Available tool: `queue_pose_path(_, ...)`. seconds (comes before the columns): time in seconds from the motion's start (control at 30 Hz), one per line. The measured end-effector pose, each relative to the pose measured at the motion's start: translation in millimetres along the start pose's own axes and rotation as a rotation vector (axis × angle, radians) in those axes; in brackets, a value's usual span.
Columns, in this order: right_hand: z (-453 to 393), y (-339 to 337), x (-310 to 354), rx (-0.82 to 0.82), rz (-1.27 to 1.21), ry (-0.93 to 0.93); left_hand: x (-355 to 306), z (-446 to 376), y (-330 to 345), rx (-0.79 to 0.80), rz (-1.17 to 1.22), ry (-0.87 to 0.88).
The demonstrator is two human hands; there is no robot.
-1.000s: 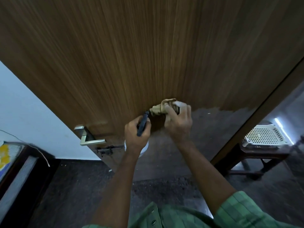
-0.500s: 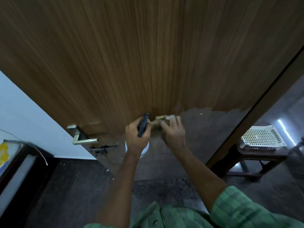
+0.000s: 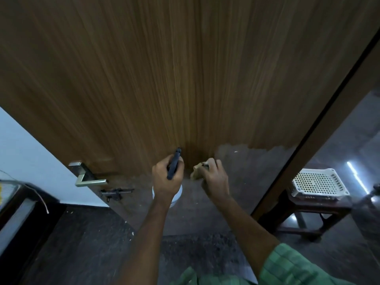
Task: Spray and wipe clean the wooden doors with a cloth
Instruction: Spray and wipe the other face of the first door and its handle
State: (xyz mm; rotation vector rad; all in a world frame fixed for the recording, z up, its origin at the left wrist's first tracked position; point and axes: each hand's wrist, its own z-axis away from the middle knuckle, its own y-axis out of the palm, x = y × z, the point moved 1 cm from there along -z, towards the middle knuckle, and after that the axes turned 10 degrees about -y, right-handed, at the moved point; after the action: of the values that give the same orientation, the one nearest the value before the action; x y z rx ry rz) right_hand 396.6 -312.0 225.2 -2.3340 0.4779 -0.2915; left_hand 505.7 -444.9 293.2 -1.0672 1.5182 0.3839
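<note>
Wooden door (image 3: 185, 79) faces hands gripping spray bottle (image 3: 173, 167) and cloth (image 3: 196, 171)

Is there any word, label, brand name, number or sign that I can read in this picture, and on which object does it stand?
None can be read.
Spray bottle in the left hand: no label shows; the hand hides most of it.
Cloth in the right hand: no print.
Wooden door, door handle, white basket: no text visible.
</note>
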Motion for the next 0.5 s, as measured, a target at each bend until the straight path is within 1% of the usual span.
queue_pose_path(0.03, -1.5, -3.9, -3.1, 0.0, -0.028, 0.008, -2.9, 0.1, 1.8, -0.003, 0.002, 0.009)
queue_pose_path(0.07, -10.9, -12.3, -4.7, -0.049, -0.043, 0.005, -6.7, -0.8, 4.0, -0.005, -0.002, 0.018)
queue_pose_path(0.17, -48.3, -43.1, -5.7, -0.313, 0.022, 0.094, -13.3, -0.9, 11.3, -0.012, -0.013, 0.041)
queue_pose_path(0.2, -54.1, -48.8, -7.3, -0.374, 0.029, 0.115, -13.4, -0.4, 14.4, -0.008, -0.02, 0.046)
queue_pose_path(0.23, -52.4, -47.6, -10.9, -0.401, 0.035, 0.115, -13.8, 0.3, 17.6, -0.005, -0.03, 0.052)
queue_pose_path(0.27, -43.3, -40.7, -14.9, -0.363, 0.038, 0.094, -13.9, 1.2, 20.6, -0.002, -0.037, 0.054)
queue_pose_path(0.3, -28.5, -30.7, -20.5, -0.272, 0.045, 0.058, -13.8, 1.6, 24.0, 0.004, -0.038, 0.05)
queue_pose_path(0.33, -10.8, -21.0, -25.1, -0.144, 0.04, 0.026, -14.9, 2.2, 27.5, 0.013, -0.037, 0.046)
queue_pose_path(0.37, 6.4, -13.7, -30.0, -0.027, 0.037, 0.017, -17.1, 2.4, 31.6, 0.022, -0.037, 0.043)
queue_pose_path(0.4, 17.9, -11.1, -35.8, 0.051, 0.027, 0.02, -19.9, 2.9, 35.8, 0.033, -0.037, 0.044)
queue_pose_path(0.43, 20.7, -13.7, -41.1, 0.075, 0.009, 0.045, -22.8, 3.9, 40.0, 0.04, -0.035, 0.045)
queue_pose_path(0.47, 15.7, -22.4, -44.0, 0.034, 0.011, 0.05, -25.1, 4.8, 43.8, 0.04, -0.036, 0.048)
queue_pose_path(0.5, 4.4, -34.0, -45.9, -0.049, 0.013, 0.063, -27.6, 5.2, 47.5, 0.035, -0.038, 0.052)
